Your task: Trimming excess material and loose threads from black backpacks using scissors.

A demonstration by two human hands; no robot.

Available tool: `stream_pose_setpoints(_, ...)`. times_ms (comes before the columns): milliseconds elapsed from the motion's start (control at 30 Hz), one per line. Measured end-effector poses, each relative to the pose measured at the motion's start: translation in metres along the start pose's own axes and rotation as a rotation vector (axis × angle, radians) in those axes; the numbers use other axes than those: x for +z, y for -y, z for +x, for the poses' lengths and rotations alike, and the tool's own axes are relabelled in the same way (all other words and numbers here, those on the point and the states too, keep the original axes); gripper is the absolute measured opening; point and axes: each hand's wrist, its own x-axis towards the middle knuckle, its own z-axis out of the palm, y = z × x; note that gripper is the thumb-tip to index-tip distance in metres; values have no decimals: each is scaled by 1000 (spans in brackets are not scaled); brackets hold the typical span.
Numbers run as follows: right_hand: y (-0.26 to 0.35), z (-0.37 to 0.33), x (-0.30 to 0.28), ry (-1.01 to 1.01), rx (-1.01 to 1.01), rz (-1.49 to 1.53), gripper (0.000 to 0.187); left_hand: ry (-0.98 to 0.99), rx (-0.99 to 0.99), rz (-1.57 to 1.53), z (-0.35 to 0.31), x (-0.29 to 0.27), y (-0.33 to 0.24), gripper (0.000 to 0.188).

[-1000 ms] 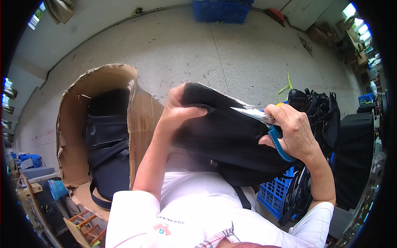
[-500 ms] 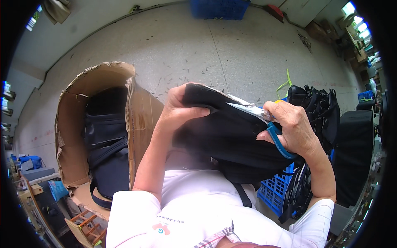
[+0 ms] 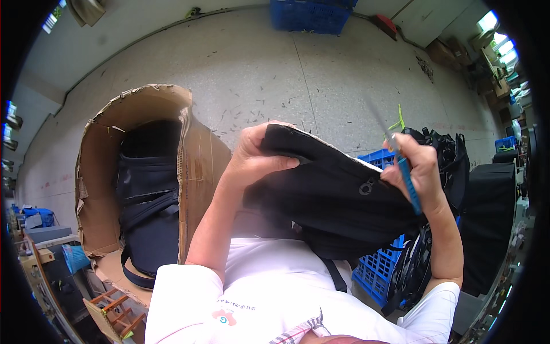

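Observation:
A black fabric bag (image 3: pixel 321 200) with a pale strip along its top edge lies across my lap. My left hand (image 3: pixel 260 155) is closed on its upper left corner, thumb on the near face. In my right hand (image 3: pixel 418 163), beside the bag's right end, is a pair of scissors (image 3: pixel 404 172) with blue handles. Their blades point up and away, apart from the fabric and smeared by motion. A small ring-shaped mark shows on the bag near my right fingers.
On my left a cut-open cardboard box (image 3: pixel 200 155) holds black bags (image 3: pixel 149 183). To my right, a blue plastic crate (image 3: pixel 375 266) stands beside a heap of black bags and straps (image 3: pixel 450 149). Another blue crate (image 3: pixel 309 16) sits far ahead. Dark scraps litter the floor (image 3: pixel 258 69).
The scissors have come off the bag's top edge and swung upright in my right hand. My left hand keeps its hold, shifted slightly right.

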Motion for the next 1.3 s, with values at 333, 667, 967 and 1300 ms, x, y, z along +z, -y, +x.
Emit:
stream_pose_setpoints(333,18,37,6,365,-103,-127,70,98,77,303,5,12,-8,32)
stream_pose_setpoints(667,32,47,12,364,-68,-106,61,83,-80,24,-2,11,-6,23)
stream_pose_setpoints(967,60,47,21,437,-52,-98,74,62,25,-95,-24,7,-10,27)
stream_pose_setpoints(1300,70,53,15,508,-117,-205,66,32,22,114,-32,5,-24,21)
